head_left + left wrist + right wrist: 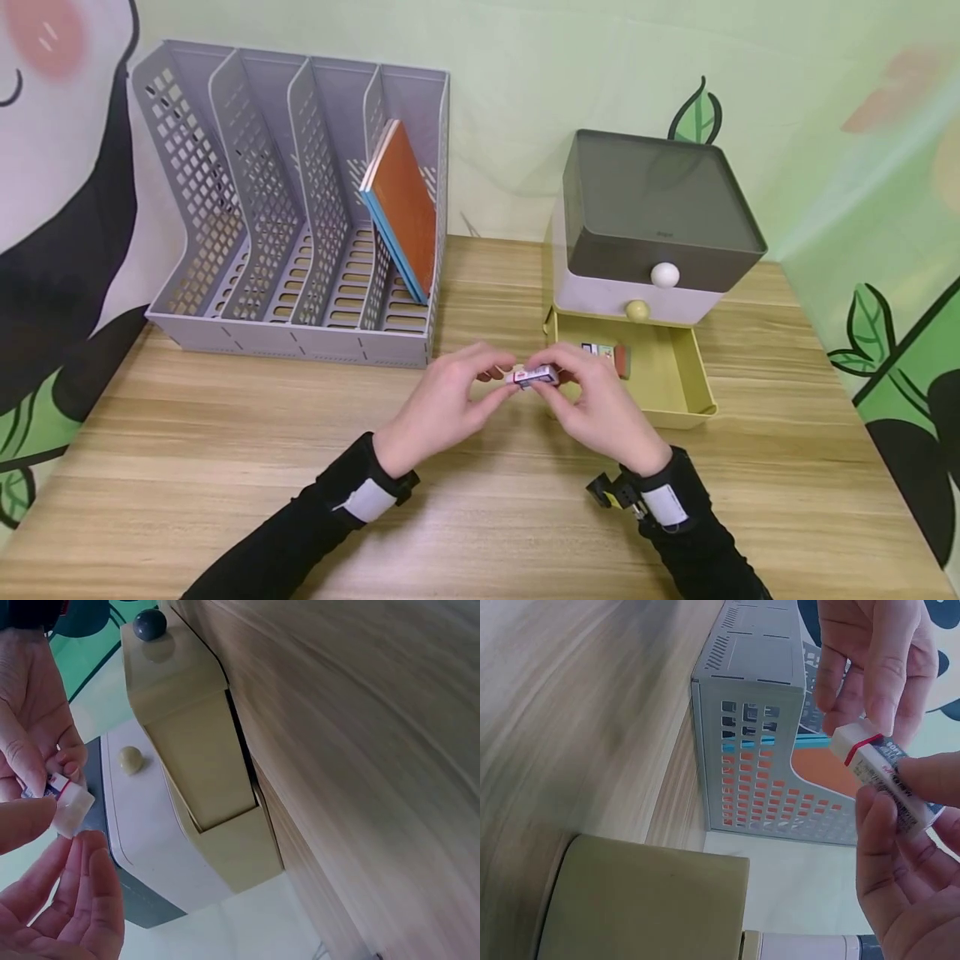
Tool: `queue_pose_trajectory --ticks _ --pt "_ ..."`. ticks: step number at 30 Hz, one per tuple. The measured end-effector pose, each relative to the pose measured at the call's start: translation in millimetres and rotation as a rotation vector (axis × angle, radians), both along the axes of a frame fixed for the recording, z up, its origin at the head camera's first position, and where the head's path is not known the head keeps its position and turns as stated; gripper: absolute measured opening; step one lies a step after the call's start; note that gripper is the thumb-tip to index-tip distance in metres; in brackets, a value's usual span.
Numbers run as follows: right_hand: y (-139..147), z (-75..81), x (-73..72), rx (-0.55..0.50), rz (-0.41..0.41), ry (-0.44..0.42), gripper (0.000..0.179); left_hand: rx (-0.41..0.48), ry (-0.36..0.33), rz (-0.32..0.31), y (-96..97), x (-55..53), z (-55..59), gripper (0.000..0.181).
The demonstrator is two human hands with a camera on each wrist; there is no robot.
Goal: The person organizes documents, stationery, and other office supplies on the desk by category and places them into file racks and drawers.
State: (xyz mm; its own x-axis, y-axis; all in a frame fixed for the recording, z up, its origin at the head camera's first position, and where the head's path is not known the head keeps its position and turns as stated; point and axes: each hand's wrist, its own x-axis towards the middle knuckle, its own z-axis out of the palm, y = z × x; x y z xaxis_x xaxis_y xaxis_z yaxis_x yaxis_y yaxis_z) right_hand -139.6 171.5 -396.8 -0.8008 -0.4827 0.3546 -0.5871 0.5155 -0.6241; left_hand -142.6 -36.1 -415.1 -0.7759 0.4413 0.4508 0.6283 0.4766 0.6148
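Observation:
A white eraser in a printed paper sleeve is held up over the table, just left of the pulled-out yellow drawer. My right hand grips its sleeved part between thumb and fingers. At the bare white end, my left hand pinches with thumb and fingertips. The right wrist view shows the eraser with a red line at the sleeve's edge. In the left wrist view its white end lies between the left thumb and fingertips. Small items, among them a reddish-brown block, lie in the drawer, partly behind my right hand.
The drawer unit has a dark top drawer with a white knob and a pale middle drawer with a yellow knob. At the left stands a grey file rack, with orange and blue books in its right slot.

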Motion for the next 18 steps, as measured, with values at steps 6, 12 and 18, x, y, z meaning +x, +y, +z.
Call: queue_pose_trajectory --ticks 6,12,18 --pt "-1.5 1.1 1.1 -0.047 -0.001 -0.009 0.021 0.031 -0.028 -0.022 3.5 0.2 -0.3 0.015" --pt "-1.6 2.3 -0.6 -0.216 -0.060 -0.085 0.027 0.201 -0.174 -0.008 10.2 -2.8 -1.8 0.014" --pt "-2.3 3.5 -1.0 -0.370 -0.079 -0.158 0.029 0.351 -0.384 -0.014 23.6 -2.9 -1.2 0.016"
